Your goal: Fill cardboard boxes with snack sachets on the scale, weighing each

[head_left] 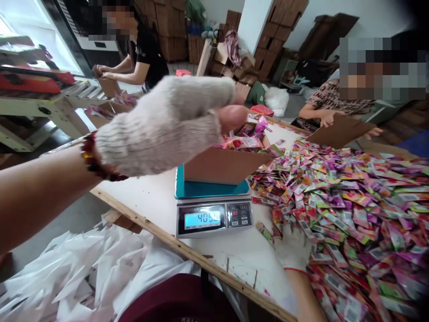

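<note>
My left hand (174,120), in a fingerless knit glove with a bead bracelet at the wrist, is raised over an open cardboard box (221,164); its thumb and fingers are pinched together and nothing shows between them. The box holds colourful sachets and stands on a digital scale (214,217) with a lit display. My right hand (292,247), in a white glove, rests flat at the near edge of a big pile of sachets (348,210), fingers among the packets.
A white table (157,201) with a wooden rim carries everything. White plastic bags (83,273) lie below at the left. One person handles a box at a roller conveyor (83,89) behind; another at the right holds a cardboard sheet (340,130). Cartons are stacked at the back.
</note>
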A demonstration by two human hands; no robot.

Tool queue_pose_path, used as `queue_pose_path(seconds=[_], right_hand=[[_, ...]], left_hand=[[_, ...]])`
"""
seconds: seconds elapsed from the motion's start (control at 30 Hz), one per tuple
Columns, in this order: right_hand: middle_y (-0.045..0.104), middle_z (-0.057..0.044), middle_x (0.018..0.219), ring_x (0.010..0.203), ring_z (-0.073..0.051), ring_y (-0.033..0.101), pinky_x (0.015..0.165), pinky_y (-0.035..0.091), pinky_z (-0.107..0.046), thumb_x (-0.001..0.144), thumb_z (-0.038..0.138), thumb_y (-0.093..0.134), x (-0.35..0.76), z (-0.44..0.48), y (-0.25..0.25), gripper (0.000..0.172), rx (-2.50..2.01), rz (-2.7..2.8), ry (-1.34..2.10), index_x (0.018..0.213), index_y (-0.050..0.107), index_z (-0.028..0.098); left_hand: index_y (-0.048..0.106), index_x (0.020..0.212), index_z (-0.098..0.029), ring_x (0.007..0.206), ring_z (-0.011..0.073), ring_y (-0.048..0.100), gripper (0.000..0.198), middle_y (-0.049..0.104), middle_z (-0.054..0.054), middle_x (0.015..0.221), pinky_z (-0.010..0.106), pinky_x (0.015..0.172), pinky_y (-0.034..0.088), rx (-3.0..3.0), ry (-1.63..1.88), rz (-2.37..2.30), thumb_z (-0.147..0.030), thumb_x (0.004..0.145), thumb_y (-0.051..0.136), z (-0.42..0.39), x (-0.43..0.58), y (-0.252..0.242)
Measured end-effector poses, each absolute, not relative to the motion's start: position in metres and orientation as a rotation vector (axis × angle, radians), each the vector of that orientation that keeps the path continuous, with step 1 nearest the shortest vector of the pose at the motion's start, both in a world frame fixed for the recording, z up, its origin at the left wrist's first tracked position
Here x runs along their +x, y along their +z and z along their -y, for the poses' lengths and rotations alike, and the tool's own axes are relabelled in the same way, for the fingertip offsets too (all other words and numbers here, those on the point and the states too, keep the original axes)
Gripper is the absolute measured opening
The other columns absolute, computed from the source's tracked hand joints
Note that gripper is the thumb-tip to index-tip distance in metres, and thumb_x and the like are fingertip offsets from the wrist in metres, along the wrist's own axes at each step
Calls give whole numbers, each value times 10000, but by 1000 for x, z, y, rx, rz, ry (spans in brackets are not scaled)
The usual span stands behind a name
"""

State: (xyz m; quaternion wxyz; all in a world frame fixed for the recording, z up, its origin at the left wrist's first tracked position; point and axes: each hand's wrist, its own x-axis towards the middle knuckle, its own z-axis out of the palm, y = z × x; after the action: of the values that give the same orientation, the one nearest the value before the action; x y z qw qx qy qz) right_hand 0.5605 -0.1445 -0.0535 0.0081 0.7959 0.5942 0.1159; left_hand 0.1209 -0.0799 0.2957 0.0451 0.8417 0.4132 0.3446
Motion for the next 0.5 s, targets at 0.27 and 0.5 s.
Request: queue_pose_path(seconds=[0.27, 0.5], right_hand=[[613, -248, 1349, 1274, -378, 554, 1062, 414, -524, 1014, 501, 413, 562, 146, -66, 571, 2502, -1969, 522, 1363, 630, 103], [585, -244, 1413, 1321, -373, 538, 1098, 407, -530, 1005, 481, 404, 558, 148, -66, 582, 2529, -1946, 451, 1387, 606, 92]], left_hand=[[673, 970, -180, 872, 185, 660, 497, 595, 6, 822, 290, 755, 464, 2842, 460, -1425, -559, 1047, 360, 45, 201, 299], [699, 1211, -151, 1072, 251, 683, 631, 724, 49, 1096, 336, 893, 502, 2842, 187, -1439, -671, 902, 517, 31, 204, 281]])
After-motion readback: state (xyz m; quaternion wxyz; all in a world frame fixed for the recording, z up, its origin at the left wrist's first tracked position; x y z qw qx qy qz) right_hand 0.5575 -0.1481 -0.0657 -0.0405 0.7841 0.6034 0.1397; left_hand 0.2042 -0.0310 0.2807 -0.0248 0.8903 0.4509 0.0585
